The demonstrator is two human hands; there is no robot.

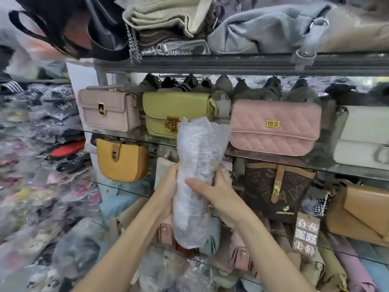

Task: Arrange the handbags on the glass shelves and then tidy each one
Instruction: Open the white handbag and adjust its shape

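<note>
Both my hands hold a tall bundle wrapped in clear plastic [195, 182] upright in front of the shelves; what is inside is blurred. My left hand [168, 186] grips its left side and my right hand [212, 190] curls round its right side, thumb across the front. On the glass shelf [273, 160] behind stand a pale pink boxy bag [108, 109], a lime-green bag [168, 111] with a gold clasp, a quilted pink bag [273, 126] and a white bag [364, 135]. Below are a mustard saddle bag [122, 160], a brown patterned bag [277, 190] and a tan envelope bag [362, 213].
The top shelf [231, 62] carries piled bags: black [69, 24], beige [166, 15] and grey [269, 30], with a chain hanging over the edge. Plastic-wrapped goods fill the left side [42, 165]. More bags lie stacked on the lowest shelves.
</note>
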